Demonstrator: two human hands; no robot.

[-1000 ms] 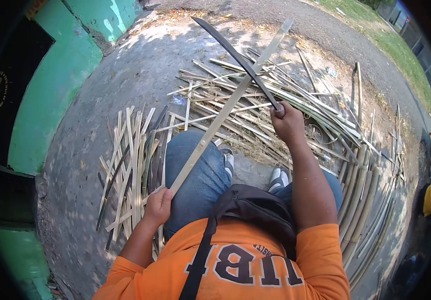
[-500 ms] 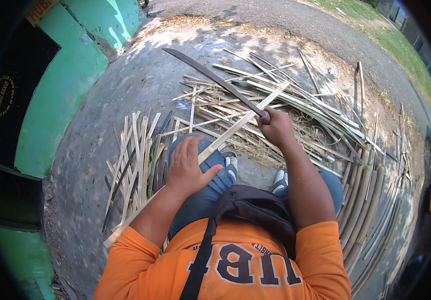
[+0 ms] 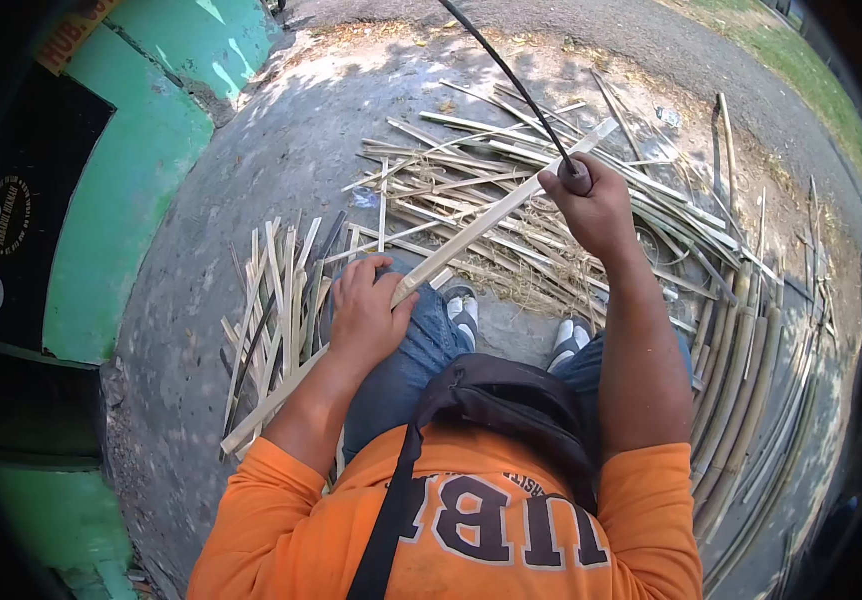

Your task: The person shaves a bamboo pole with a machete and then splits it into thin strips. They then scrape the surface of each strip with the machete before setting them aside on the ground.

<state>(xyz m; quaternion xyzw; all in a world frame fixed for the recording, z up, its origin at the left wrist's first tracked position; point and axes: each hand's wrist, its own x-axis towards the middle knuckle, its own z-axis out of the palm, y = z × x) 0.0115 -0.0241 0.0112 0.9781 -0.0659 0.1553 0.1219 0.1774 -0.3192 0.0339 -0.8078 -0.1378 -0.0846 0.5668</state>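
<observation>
My right hand (image 3: pixel 599 208) is closed round the handle of a machete (image 3: pixel 513 78). Its long dark blade shows nearly edge-on, slanting up and away to the left, and its tip reaches the top border of the view. A long pale bamboo strip (image 3: pixel 486 222) lies diagonally across my left thigh, from beside my left elbow to just beyond the machete handle. My left hand (image 3: pixel 366 308) grips the strip near my left knee, thumb on the near side; part of the strip is hidden under the palm and forearm.
Split bamboo strips (image 3: pixel 441 185) lie heaped with shavings in front of my feet. Another bundle of strips (image 3: pixel 276 290) is at my left. Long bamboo poles (image 3: pixel 741 390) lie at my right. A green wall (image 3: pixel 121 220) stands on the left.
The machete has swung upright and turned, so its blade now appears thin. My right hand has moved right and forward. My left hand has closed from spread fingers onto the strip.
</observation>
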